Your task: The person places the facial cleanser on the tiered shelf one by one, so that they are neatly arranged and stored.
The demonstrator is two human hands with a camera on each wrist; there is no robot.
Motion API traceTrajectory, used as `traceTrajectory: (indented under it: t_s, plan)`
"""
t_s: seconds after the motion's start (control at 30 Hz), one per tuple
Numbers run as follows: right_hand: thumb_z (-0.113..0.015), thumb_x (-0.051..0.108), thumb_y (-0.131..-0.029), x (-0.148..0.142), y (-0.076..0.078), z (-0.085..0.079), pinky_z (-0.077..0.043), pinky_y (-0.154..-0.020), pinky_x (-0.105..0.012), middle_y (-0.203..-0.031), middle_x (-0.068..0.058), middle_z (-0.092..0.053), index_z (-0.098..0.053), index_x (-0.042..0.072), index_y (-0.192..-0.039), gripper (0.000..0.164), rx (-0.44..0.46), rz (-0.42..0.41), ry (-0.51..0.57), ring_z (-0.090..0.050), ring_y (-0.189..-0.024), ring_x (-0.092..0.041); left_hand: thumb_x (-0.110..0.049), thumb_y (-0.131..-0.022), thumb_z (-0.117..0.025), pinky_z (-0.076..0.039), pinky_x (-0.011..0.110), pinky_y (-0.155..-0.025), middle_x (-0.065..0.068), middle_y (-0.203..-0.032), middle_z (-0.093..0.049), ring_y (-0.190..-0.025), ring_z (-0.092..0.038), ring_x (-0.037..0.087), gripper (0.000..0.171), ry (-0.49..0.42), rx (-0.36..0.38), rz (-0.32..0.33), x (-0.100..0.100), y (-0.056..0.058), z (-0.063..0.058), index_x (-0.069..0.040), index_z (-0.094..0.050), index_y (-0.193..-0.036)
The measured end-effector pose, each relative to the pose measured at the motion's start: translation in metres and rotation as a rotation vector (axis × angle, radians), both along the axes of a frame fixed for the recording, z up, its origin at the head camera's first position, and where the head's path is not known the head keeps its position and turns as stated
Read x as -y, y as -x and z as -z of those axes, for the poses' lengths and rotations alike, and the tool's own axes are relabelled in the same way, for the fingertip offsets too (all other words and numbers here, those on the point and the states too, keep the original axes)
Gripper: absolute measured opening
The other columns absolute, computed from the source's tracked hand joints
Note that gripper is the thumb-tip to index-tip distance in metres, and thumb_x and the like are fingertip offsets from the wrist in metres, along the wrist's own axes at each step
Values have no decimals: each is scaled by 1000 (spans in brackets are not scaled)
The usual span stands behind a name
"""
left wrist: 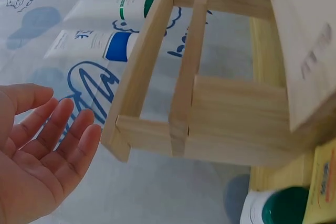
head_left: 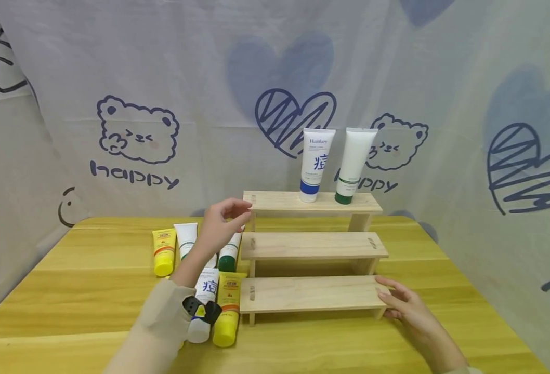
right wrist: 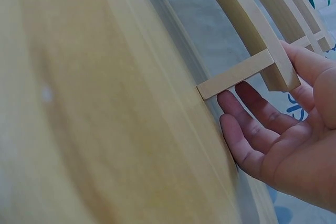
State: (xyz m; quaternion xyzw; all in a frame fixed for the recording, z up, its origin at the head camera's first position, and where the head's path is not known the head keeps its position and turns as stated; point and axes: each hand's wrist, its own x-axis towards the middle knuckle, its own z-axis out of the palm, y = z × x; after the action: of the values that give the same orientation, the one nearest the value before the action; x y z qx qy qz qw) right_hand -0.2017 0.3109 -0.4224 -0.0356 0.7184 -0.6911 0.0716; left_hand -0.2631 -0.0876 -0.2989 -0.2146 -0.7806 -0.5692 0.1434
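A three-tier wooden display stand [head_left: 314, 293] rests on the table. My left hand [head_left: 221, 226] is raised beside the left end of its top tier [head_left: 275, 200], fingers loosely bent and holding nothing. In the left wrist view that palm [left wrist: 42, 156] is empty, just off the board's end. At the right end of the bottom tier, my right hand [head_left: 408, 306] grips the board, with some fingers curled by the leg [right wrist: 236, 74]. Two squeeze tubes stand cap-down on the top tier: a white one with a blue cap [head_left: 317, 163] and a white one with a green cap [head_left: 355, 166].
Left of the stand lie several more tubes, among them a yellow tube [head_left: 164, 252], another yellow tube [head_left: 228, 309] and a green-capped white tube [head_left: 228, 257]. My left forearm partly covers this group. A printed curtain [head_left: 209, 104] hangs behind the wooden table [head_left: 92, 291].
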Motion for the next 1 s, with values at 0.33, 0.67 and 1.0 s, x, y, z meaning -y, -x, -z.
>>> traceTrajectory:
  t_s: [0.33,0.67,1.0]
  plan:
    - [-56,11,-88,-1,0,-1,-49,-69,-30,-104,-5,-52,-59,32,-108,28,-17,-13,3,-58,-84,-18,-9,-87,-56,-51,26,-64,15,-97,-60,-83,-56,26,23,47,32,-70,32,-13,16,2,-58,-107]
    - [-56,11,-88,-1,0,-1,-50,-69,-30,-104,-6,-53,-58,33,-106,29,-23,-13,-8,-58,-84,-18,-10,-87,-58,-50,23,-62,16,-99,-61,-84,-57,25,27,97,100,-163,60,-24,38,2,-57,-111]
    - [-55,8,-88,1,-1,0,-50,-68,-29,-102,-6,-54,-59,28,-109,30,-31,-5,20,-58,-83,-18,-10,-87,-57,-50,29,-66,16,-97,-61,-84,-56,26,25,193,154,-219,93,-39,61,3,-57,-109]
